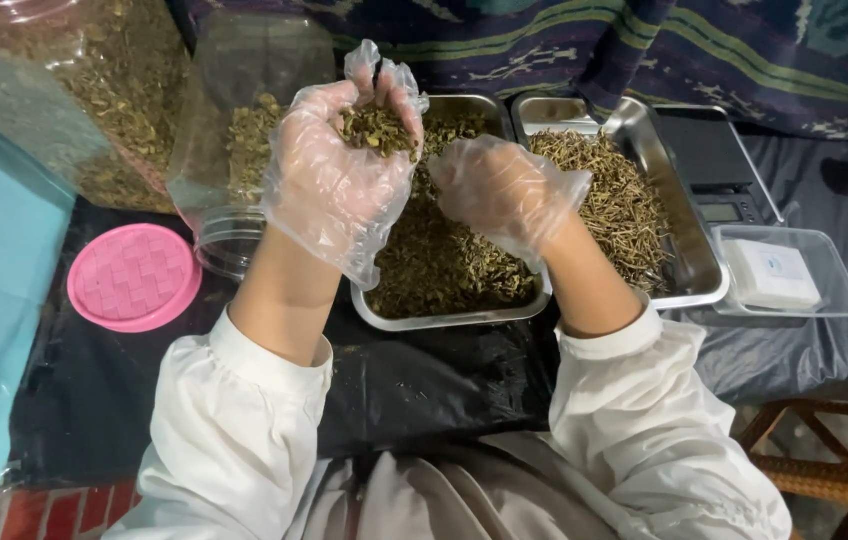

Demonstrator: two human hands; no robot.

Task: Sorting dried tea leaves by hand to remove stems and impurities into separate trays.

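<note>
Both my hands wear loose clear plastic gloves. My left hand [334, 165] is raised above the near steel tray [444, 318], cupped around a handful of dried green-brown herbs [376, 128]. My right hand [504, 195] hovers just over the same tray's herb pile [444, 265], fingers curled downward; whether it holds any herbs is hidden. A second steel tray [689, 260] to the right carries dried thin twig-like stems [609, 205].
A clear plastic jar [244, 130] partly filled with herbs lies tilted to the left, its pink lid [134, 277] beside it on black plastic sheeting. A larger herb container [84, 90] stands far left. A digital scale [714, 165] and a clear lidded box [789, 272] sit at right.
</note>
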